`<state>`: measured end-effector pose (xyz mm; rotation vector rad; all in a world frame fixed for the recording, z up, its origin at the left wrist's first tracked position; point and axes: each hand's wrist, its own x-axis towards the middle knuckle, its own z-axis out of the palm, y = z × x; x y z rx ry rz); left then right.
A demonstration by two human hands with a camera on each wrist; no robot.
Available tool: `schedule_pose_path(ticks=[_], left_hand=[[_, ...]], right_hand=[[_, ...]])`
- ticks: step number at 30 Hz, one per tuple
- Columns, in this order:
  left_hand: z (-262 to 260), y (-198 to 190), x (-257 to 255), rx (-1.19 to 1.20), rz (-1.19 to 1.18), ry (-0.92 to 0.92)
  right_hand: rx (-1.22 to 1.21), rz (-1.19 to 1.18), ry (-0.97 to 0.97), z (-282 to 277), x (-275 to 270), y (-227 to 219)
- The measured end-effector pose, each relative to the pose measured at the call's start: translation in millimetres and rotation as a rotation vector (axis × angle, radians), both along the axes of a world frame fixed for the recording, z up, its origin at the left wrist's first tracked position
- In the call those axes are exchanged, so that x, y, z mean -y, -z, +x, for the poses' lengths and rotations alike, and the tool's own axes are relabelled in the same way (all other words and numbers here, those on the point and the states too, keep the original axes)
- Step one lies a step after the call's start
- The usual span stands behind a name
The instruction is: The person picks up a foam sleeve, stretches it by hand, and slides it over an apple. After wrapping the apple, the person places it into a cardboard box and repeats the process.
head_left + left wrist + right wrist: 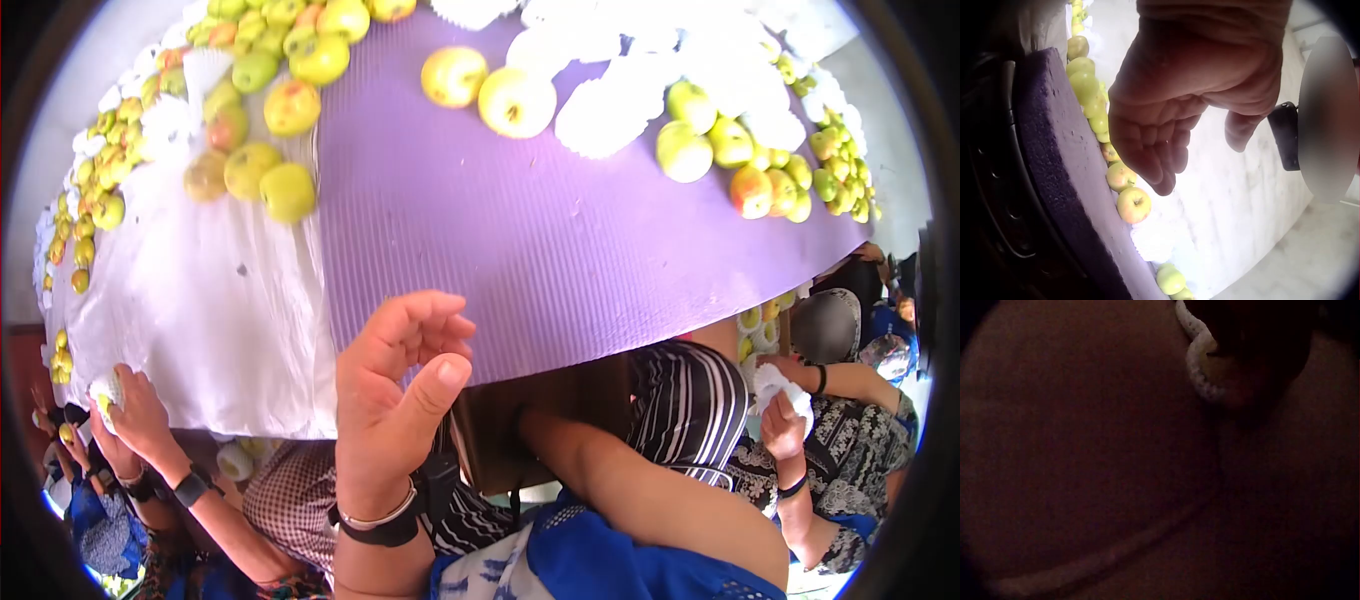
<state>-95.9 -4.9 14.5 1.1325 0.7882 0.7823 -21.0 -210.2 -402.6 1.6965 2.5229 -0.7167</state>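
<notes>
The left hand (385, 400) has its thumb apart from loosely bent fingers and holds nothing; it is over the near edge of the bench (480, 250), whose ridged purple top lies beyond it. Past the fingertips, well apart, sit loose apples (289, 193), in a spread along the far left, two side by side near the far middle, and more at the far right.

The apples look firm, smooth and fairly weighty for their size, a little slippery, and apt to bruise if knocked or pinched. Thumb and fingers are best set round the widest part, with light, even pressure. The foam nets (612, 108) among them look almost weightless, soft and springy; their rims should give easily, and could tear if tugged hard.

The right forearm (640, 470) passes beneath the bench's edge, which hides its hand in the head view. The right wrist view is very dark: a pale foam rim (1200, 378) shows beside a dark shape, but whether the right hand grips it I cannot tell. Glare washes out the far nets, and the farthest apples are small and blurred.
</notes>
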Motion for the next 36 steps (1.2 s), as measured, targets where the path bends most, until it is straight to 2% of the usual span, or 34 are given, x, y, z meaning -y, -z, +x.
schedule_pose_path(ticks=[2,6,8,11,13,15,17,19,21,23,24,26,27,29,30,31,33,34,36], left_hand=[[2.8,0.6,-0.1,-0.044,-0.016,0.000],[11.7,1.5,1.5,-0.073,0.096,-0.026],[11.3,1.0,-0.4,-0.029,0.017,-0.045],[13.3,3.8,-3.1,-0.049,0.047,-0.089],[15.4,7.4,-4.0,-0.021,0.056,-0.120],[16.3,7.6,-5.4,0.001,0.063,-0.157],[16.8,8.3,-5.3,0.053,0.019,-0.201],[19.0,9.2,-4.7,0.089,-0.019,-0.231],[24.3,11.5,-5.4,0.122,-0.051,-0.255],[30.9,16.7,-5.0,0.152,-0.087,-0.229],[33.8,19.2,-4.9,0.152,-0.073,-0.235],[38.6,23.4,-5.2,0.093,-0.031,-0.175],[40.1,23.7,-5.6,0.088,-0.023,-0.178],[43.6,23.7,-6.6,0.072,-0.034,-0.167],[45.5,23.8,-7.3,0.070,-0.030,-0.167],[47.4,23.6,-7.4,0.076,-0.041,-0.164],[51.7,22.5,-6.6,0.083,-0.049,-0.162],[54.1,21.9,-5.8,0.077,-0.045,-0.155],[58.3,22.3,-5.7,0.074,-0.039,-0.148]], right_hand=[[0.033,-0.023,-0.010,5.4,-9.9,-3.7],[0.098,-0.096,-0.011,12.6,-10.8,-13.1],[0.131,-0.147,0.003,16.5,-2.1,-16.2],[0.172,-0.176,0.002,20.6,-12.4,-57.5],[-0.142,-0.253,-0.205,24.8,-52.1,-196.9],[-0.231,-0.568,-0.169,38.2,-75.9,-288.7],[-0.361,-0.451,-0.186,70.4,-101.0,-383.9],[-0.698,-0.657,0.318,101.8,-116.2,-437.7],[-0.599,-0.007,0.575,122.7,-129.2,-449.0],[-0.425,0.507,0.619,152.5,-161.1,-419.9],[-0.432,0.518,0.611,163.1,-174.9,-410.1],[-0.263,0.938,0.556,178.3,-199.8,-394.8],[-0.271,0.943,0.556,181.4,-208.7,-388.5],[-0.217,0.678,0.826,185.3,-222.8,-376.5],[-0.120,0.678,0.829,185.1,-226.4,-372.0],[-0.123,0.681,0.829,188.7,-228.8,-369.6],[0.011,0.510,0.859,194.2,-231.2,-375.2],[0.010,0.513,0.857,194.9,-229.0,-382.1],[-0.163,0.241,0.856,195.9,-218.8,-403.8]])
